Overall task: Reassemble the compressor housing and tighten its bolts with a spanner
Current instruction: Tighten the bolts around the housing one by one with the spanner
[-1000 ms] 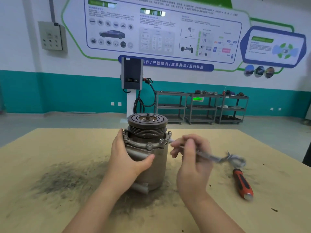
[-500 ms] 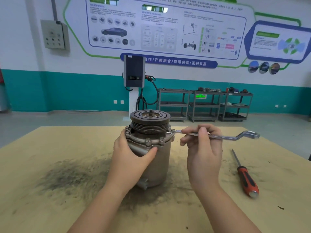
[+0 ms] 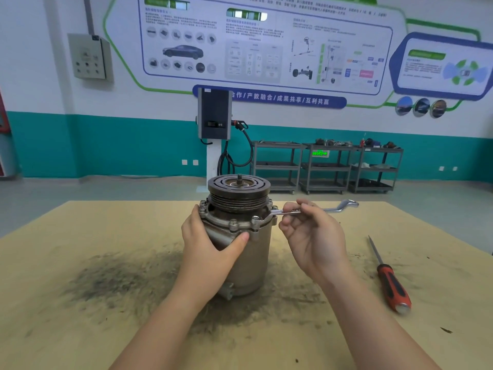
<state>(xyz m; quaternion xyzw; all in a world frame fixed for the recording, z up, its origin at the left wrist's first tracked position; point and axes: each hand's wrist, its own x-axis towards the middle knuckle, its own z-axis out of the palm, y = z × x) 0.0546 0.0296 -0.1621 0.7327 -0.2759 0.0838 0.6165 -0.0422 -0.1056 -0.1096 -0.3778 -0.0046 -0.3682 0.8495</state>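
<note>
- The right hand (image 3: 314,236) pinches the shank of the ring spanner (image 3: 306,210) between thumb and curled fingertips, palm turned toward the camera.
- The spanner's near ring sits over a flange bolt (image 3: 255,218) on the compressor's front right; its far ring (image 3: 350,203) points right, raised off the surface.
- The left hand (image 3: 210,241) grips the compressor housing (image 3: 248,257), thumb across the front just under the flange.
- The compressor stands upright mid-surface, its grooved pulley (image 3: 238,193) on top.
- A red-handled screwdriver (image 3: 389,279) lies on the tan surface (image 3: 80,329), well to the right.

Compressor housing (image 3: 248,263) dull cast metal, spanner (image 3: 314,210) bright polished steel, screwdriver (image 3: 392,285) glossy red-black plastic handle, table (image 3: 80,329) matt, soot-smudged wood.
</note>
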